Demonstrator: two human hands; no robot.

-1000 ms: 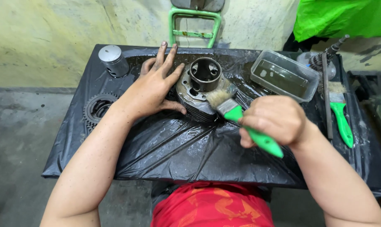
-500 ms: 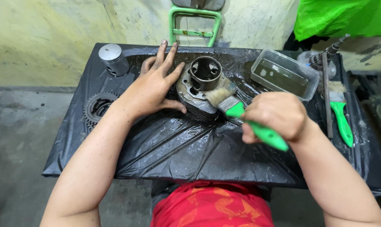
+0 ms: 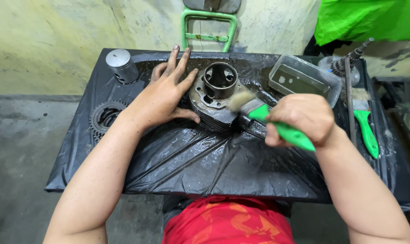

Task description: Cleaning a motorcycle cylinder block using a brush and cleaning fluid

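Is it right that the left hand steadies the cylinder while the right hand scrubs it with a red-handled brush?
Not quite: the brush has a green handle, not red, as the head view shows. The left hand does steady the cylinder while the right hand scrubs it.

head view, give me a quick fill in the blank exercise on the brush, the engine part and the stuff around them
1. The right hand grips a brush with a ____ handle.
2. The left hand rests flat against the metal engine cylinder, on its ____ side.
3. The table is covered with ____ plastic sheeting.
4. The clear plastic tub sits to the ____ of the cylinder.

Missing words: green; left; black; right
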